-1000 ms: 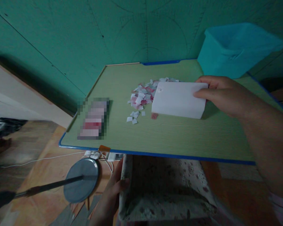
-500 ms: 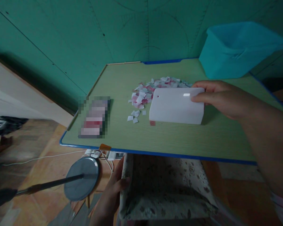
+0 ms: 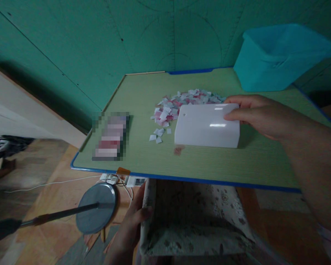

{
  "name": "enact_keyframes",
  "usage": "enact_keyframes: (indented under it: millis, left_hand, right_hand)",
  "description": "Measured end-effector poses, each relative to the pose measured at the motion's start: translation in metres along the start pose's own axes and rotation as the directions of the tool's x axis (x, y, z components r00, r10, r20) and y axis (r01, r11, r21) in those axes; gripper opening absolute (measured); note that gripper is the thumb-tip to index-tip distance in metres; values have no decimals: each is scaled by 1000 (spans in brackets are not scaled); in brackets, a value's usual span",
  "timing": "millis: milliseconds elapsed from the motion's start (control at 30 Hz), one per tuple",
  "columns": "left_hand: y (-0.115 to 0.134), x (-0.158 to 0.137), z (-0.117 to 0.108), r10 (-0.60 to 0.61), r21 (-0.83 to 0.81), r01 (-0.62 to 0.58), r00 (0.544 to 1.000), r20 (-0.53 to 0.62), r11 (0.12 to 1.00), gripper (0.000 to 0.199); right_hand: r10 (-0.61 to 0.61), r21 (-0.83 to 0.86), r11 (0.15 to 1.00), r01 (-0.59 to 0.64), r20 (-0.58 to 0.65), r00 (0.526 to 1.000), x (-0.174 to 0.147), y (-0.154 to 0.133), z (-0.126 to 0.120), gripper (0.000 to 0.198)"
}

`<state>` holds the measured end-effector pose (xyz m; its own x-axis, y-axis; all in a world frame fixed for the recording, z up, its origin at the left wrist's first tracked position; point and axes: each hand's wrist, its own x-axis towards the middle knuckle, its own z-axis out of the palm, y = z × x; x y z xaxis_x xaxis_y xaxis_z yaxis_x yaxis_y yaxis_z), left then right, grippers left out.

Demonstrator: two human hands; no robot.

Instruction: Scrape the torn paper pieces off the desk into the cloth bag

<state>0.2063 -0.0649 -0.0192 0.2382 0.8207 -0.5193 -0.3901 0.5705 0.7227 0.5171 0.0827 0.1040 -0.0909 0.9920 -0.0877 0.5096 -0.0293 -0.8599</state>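
Left hand (image 3: 131, 230), below the table edge: closed lightly on the side of a floral cushion (image 3: 193, 221), thumb on top, with a round metal stand base (image 3: 96, 213) on the floor just to its left. Paper scraps (image 3: 179, 106), on the green table (image 3: 154, 158), are heaped just left of and beyond the right hand (image 3: 257, 114); the step in hand is judged to be gathering them, the next move calling for the lower edge to be kept flat on the table. White scraper card (image 3: 206, 126): pinched at its right end between thumb and curled fingers, long axis running left-right, free end with the small hole pointing left at the scraps.
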Motion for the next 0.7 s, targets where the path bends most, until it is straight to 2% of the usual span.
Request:
enact_keyframes:
  millis: [67, 233, 433, 567, 633, 700]
  left_hand:
    - [0, 0, 0, -1, 5, 1, 1000, 0, 1000, 66]
    - [2, -1, 1, 8, 24, -8, 1000, 5, 1000, 63]
    - [8, 0, 7, 9, 13, -9, 999, 36, 1000, 63]
    - [10, 0, 9, 30, 21, -31, 999, 31, 999, 56]
    - [9, 0, 8, 23, 25, -23, 1000, 21, 999, 54]
    - [8, 0, 7, 8, 20, -9, 1000, 12, 1000, 57]
  right_hand:
    - [-1, -7, 1000, 2, 36, 999, -1, -1, 0, 11]
    - [-45, 42, 998, 37, 214, 976, -3, -2, 2, 12]
    - [-57, 92, 995, 43, 153, 987, -1, 3, 2, 11]
    - [1, 15, 1000, -5, 252, 968, -4, -1, 3, 16]
    - [22, 36, 999, -35, 309, 951, -7, -4, 5, 19]
    - [-7, 100, 995, -23, 294, 956, -7, -6, 6, 17]
